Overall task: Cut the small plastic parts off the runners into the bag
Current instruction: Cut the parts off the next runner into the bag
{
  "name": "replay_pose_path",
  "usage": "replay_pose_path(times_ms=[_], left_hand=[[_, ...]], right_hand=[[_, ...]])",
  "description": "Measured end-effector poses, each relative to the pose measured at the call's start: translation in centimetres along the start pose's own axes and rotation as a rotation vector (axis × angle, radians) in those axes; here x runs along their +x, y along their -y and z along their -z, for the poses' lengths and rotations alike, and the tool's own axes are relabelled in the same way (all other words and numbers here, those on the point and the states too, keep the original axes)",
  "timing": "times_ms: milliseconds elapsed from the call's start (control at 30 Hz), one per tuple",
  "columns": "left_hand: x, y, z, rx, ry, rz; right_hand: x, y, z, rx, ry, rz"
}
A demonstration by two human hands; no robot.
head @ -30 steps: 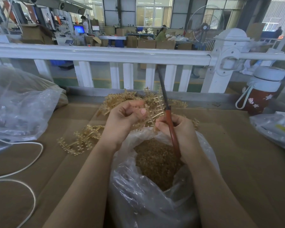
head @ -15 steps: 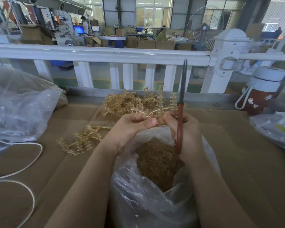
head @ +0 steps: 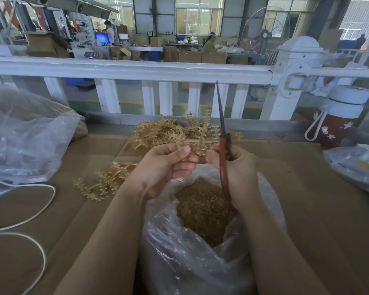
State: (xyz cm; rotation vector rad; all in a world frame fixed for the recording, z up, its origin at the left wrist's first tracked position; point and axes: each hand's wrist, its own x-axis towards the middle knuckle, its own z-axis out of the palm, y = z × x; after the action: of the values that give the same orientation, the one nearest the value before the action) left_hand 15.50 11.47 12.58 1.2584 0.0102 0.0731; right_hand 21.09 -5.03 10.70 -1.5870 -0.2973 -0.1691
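Observation:
My left hand (head: 168, 165) pinches a tan plastic runner (head: 200, 143) with small parts on its branches, held just above the mouth of a clear plastic bag (head: 179, 262). The bag holds a heap of small tan cut parts (head: 202, 207). My right hand (head: 237, 167) grips red-handled scissors (head: 223, 150); their dark blades point up and look closed, right beside the runner. A pile of runners (head: 164, 130) lies behind my hands on the cardboard. A few more runners (head: 107, 182) lie to the left.
Brown cardboard (head: 307, 209) covers the table. A large clear bag (head: 24, 135) sits at the left, with a white cord (head: 30, 216) in front of it. A red bottle with a white lid (head: 339, 122) and another bag (head: 358, 165) stand at the right. A white railing (head: 136, 69) runs behind.
The scissors swung from leaning left to nearly upright. The runner in my left hand has turned and shifted slightly right, closer to the scissors. Both hands stay over the bag mouth.

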Motion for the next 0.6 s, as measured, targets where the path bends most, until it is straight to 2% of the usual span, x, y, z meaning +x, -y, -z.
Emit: replay_pose_path(times_ms=[100, 267, 433, 600], left_hand=[[0.19, -0.11, 0.55, -0.127, -0.056, -0.006], [0.46, 0.24, 0.97, -0.190, -0.180, 0.062], [0.58, 0.16, 0.98, -0.272, -0.259, 0.068], [0.76, 0.05, 1.12, -0.306, -0.318, 0.001]], right_hand=[[0.05, -0.21, -0.10, -0.081, -0.018, -0.001], [-0.12, -0.51, 0.00, -0.239, -0.001, 0.047], [-0.44, -0.58, 0.01, -0.461, 0.149, 0.071], [-0.80, -0.52, -0.08, -0.613, 0.273, 0.167]])
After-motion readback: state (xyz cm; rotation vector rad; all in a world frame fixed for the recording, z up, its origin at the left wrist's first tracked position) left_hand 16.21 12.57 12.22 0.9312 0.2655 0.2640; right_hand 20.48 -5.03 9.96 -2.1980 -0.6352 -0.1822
